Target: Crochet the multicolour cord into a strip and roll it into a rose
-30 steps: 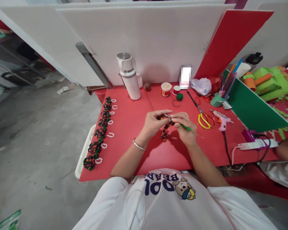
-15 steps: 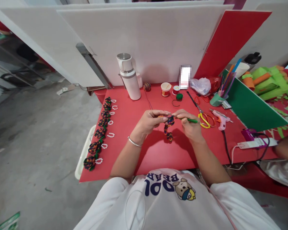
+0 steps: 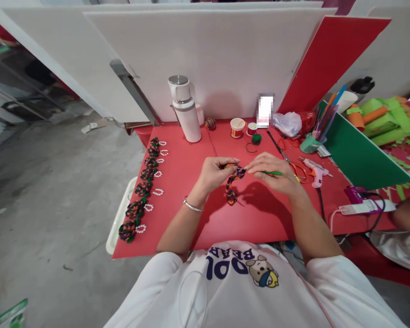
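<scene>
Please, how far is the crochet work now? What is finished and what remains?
Done: seven rolled yarn flowers, each beside a bead ring, line the left edge of the table. In hand: the left hand pinches a multicoloured strip while the right hand works a green hook at its top. Left: this strip hangs unrolled, with no bead ring.

On my feed I see a red desk point(image 3: 187, 191) with a white flask point(image 3: 187, 114) standing near its back edge. Left of the flask, a row of crocheted flowers point(image 3: 141, 189) with bead rings runs along the desk's side edge. Right of the flask lie a yarn ball point(image 3: 210, 123), a paper cup point(image 3: 237, 128), a green yarn ball point(image 3: 256, 138) and scissors point(image 3: 276, 145). Farther right are a glue gun point(image 3: 315, 172) and a power strip point(image 3: 360, 208).
</scene>
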The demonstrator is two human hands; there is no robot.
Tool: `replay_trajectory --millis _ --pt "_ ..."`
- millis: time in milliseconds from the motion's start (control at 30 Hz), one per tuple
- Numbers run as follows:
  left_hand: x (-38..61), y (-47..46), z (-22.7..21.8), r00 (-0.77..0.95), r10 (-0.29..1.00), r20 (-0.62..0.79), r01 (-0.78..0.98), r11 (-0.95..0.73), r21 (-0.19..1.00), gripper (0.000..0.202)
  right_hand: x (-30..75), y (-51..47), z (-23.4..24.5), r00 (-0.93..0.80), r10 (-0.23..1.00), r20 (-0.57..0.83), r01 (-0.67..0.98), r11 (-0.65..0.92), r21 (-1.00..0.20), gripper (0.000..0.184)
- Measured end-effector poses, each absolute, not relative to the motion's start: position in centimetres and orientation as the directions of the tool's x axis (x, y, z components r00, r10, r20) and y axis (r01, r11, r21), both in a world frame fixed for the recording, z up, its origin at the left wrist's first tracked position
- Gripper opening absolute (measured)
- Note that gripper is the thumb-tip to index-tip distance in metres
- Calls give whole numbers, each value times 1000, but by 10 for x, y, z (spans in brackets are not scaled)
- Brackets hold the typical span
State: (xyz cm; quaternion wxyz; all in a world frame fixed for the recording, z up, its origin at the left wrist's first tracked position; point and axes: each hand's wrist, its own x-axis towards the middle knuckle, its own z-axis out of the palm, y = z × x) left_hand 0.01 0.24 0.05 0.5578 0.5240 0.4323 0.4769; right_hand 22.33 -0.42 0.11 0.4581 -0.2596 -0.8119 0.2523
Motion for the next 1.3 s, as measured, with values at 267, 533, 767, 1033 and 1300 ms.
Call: replay_trajectory --millis 267,533,767,1033,1300 --pt "0 3 -3 204 978 46 -68 -33 997 21 230 -1 -5 -447 707 548 125 656 -744 14" --pt "4 3 -9 126 983 136 67 -145 987 14 224 -5 2 -470 670 575 245 725 -644 12" --pt "0 8 -15 135 986 101 45 -108 993 25 209 -18 -10 -493 551 673 476 819 -322 14" --pt "6 8 -17 25 988 154 179 -156 971 15 207 -22 -13 -512 505 695 577 802 -157 16" --pt "6 6 -7 233 960 -155 -278 218 935 39 194 -24 -40 -371 362 855 688 726 -9 32"
